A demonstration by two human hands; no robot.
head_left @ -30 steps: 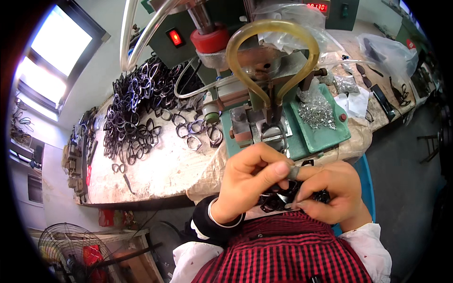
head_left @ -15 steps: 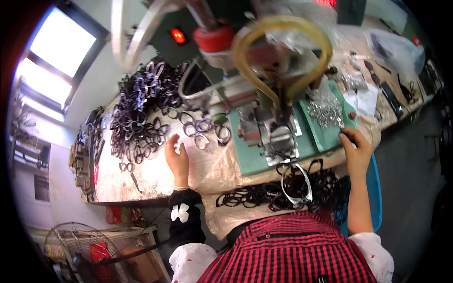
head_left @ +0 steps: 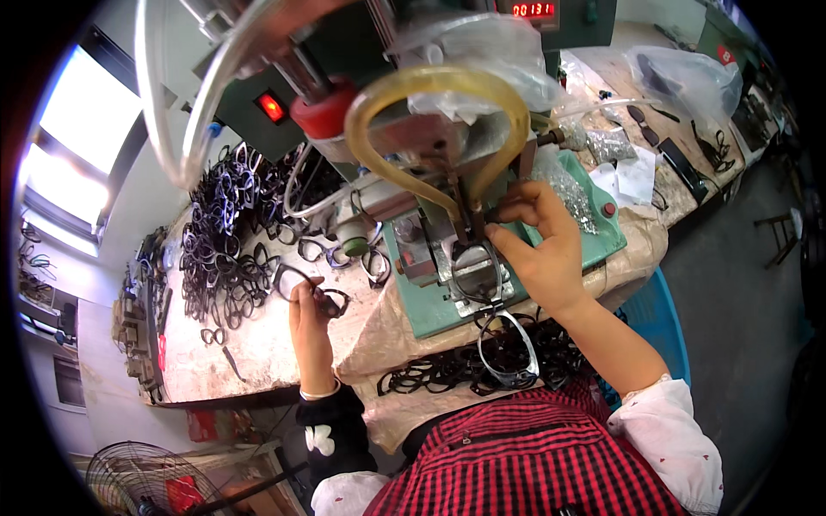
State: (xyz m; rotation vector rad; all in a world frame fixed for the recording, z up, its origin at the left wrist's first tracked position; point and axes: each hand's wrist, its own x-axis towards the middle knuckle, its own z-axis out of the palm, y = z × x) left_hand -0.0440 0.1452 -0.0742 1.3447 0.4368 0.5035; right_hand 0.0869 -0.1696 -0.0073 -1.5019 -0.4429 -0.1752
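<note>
My left hand (head_left: 310,331) is closed around a dark eyeglass frame (head_left: 337,303) above the left part of the table. My right hand (head_left: 540,245) reaches in beside the press machine's tool, thumb and fingers pinched together. Anything between those fingertips is too small to make out. Just below them, another eyeglass frame (head_left: 508,351) sits on the metal fixture (head_left: 469,305); one rim lies on it and the other hangs over the front edge. A curved yellow tube (head_left: 439,79) loops above the fixture.
A big heap of eyeglass frames (head_left: 228,232) covers the back left of the table. More dark frames (head_left: 430,370) lie along my lap. Small silvery metal parts (head_left: 572,193) rest on the green machine base (head_left: 602,245). A blue basket (head_left: 658,322) stands at right.
My right hand has moved left from the small metal parts to the machine's tool. My left hand, empty before, now holds an eyeglass frame. The head view has shifted.
</note>
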